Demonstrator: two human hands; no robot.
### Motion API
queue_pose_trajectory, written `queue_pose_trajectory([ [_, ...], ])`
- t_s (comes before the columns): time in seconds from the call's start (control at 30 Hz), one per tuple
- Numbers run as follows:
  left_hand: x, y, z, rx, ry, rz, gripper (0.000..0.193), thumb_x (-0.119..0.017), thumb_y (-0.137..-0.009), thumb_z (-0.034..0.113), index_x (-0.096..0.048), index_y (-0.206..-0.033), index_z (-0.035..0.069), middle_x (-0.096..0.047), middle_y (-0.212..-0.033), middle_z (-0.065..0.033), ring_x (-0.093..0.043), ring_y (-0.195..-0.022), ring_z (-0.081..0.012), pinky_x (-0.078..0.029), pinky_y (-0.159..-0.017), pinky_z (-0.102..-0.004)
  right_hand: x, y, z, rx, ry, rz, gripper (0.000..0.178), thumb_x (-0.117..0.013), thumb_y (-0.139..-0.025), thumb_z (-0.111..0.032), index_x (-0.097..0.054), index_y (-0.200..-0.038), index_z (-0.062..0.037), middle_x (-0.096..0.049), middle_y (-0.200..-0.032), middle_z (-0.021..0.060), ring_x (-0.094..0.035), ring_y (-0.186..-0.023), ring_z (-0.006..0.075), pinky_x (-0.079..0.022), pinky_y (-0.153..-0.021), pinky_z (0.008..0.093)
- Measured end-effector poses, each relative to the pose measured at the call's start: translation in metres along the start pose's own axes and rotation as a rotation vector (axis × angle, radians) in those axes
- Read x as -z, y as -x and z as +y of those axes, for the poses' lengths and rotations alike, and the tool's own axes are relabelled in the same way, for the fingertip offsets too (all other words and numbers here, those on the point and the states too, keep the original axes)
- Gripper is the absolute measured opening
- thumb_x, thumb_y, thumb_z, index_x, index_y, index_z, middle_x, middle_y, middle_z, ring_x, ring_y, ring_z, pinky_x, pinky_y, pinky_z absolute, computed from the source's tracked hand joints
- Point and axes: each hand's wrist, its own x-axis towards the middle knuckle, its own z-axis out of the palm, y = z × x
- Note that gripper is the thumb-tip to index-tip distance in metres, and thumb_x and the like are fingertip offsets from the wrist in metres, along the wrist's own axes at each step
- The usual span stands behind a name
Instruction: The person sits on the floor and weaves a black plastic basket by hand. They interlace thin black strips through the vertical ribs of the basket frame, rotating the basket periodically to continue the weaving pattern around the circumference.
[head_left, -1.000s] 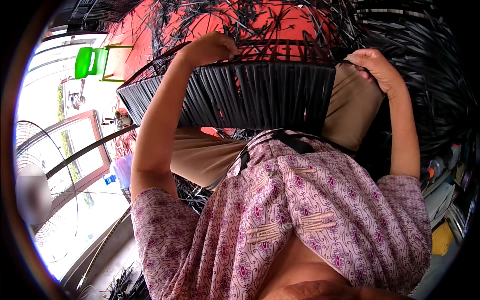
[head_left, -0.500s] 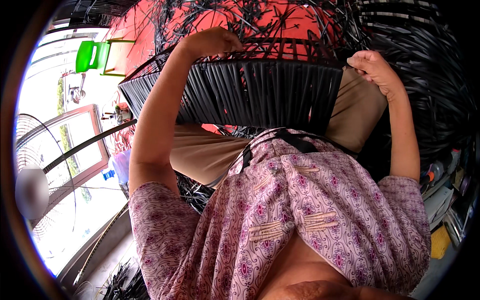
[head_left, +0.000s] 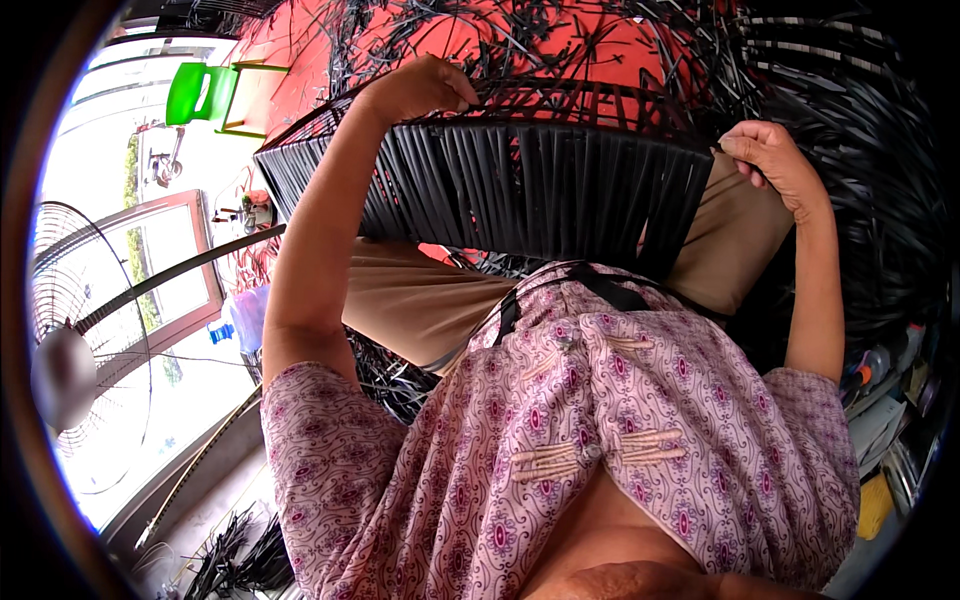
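Observation:
A long black basket-like frame [head_left: 500, 190], woven from flat plastic strips, lies across my lap. Its near side is closely wrapped with strips, while the top is an open lattice. My left hand [head_left: 425, 88] is at the upper edge, left of the middle, with its fingers curled in; whatever they grip is hidden. Just off the frame's right corner is my right hand [head_left: 770, 160], thumb and forefinger pinched together. Anything between those fingertips is too small to make out.
Loose black strips [head_left: 850, 170] are heaped on the right, and scraps litter the red floor [head_left: 440, 40] beyond the frame. At the left are a fan [head_left: 65, 370], a green chair [head_left: 200, 95] and a clear jug with a blue cap [head_left: 245, 318]. Bottles [head_left: 875, 368] stand at the right.
The whole view has shifted slightly, with the frame and my right hand now a little farther right. My left hand sits slightly farther left along the edge. Both hands stay closed.

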Motion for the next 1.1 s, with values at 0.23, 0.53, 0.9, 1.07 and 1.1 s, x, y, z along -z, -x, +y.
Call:
queue_pose_trajectory([
  [0.23,0.007,0.002,0.004,0.053,-0.261,-0.03,0.026,-0.063,-0.083,0.009,-0.073,-0.106,0.002,-0.072,-0.091,-0.0064,-0.066,-0.086,-0.0154,-0.053,-0.08,-0.0284,-0.019,-0.005,-0.015,0.018,-0.061,0.015,0.015,-0.07,-0.091,-0.023,-0.068,-0.093,-0.008,-0.055,-0.067,-0.0068,-0.044,-0.055,-0.0008,-0.032,-0.046,0.0156],
  [0.53,0.019,0.002,-0.022,0.006,0.061,-0.089,0.035,-0.057,-0.078,0.006,-0.07,-0.11,0.001,-0.066,-0.083,-0.0035,-0.059,-0.074,-0.0133,-0.05,-0.066,-0.0268,-0.031,-0.016,-0.003,0.071,-0.193,0.036,0.017,-0.07,-0.09,-0.022,-0.066,-0.098,-0.0076,-0.057,-0.071,-0.0066,-0.046,-0.053,0.0002,-0.033,-0.046,0.0159],
  [0.9,0.034,0.022,-0.05,0.137,0.045,-0.002,0.027,-0.063,-0.077,0.003,-0.075,-0.101,0.003,-0.071,-0.086,-0.0048,-0.064,-0.08,-0.0137,-0.053,-0.074,-0.0302,0.003,0.005,0.003,0.008,-0.058,-0.003,0.019,-0.067,-0.092,-0.026,-0.07,-0.095,-0.0068,-0.055,-0.065,-0.0062,-0.046,-0.05,0.0003,-0.033,-0.044,0.016],
  [1.07,0.028,0.019,-0.035,0.13,-0.244,-0.009,0.023,-0.063,-0.082,0.003,-0.074,-0.101,0.002,-0.073,-0.092,-0.0055,-0.066,-0.089,-0.0159,-0.052,-0.084,-0.03,0.0,-0.003,0.009,0.02,-0.083,-0.003,0.017,-0.07,-0.09,-0.025,-0.07,-0.092,-0.008,-0.054,-0.065,-0.0075,-0.044,-0.051,-0.0011,-0.032,-0.045,0.015],
  [1.1,0.028,0.019,-0.035,0.133,-0.252,-0.011,0.023,-0.063,-0.082,0.003,-0.074,-0.101,0.002,-0.073,-0.093,-0.006,-0.066,-0.089,-0.0163,-0.052,-0.084,-0.0301,-0.001,-0.004,0.008,0.023,-0.093,0.0,0.018,-0.07,-0.09,-0.025,-0.07,-0.092,-0.0079,-0.054,-0.065,-0.0078,-0.044,-0.051,-0.0012,-0.031,-0.045,0.0148],
])
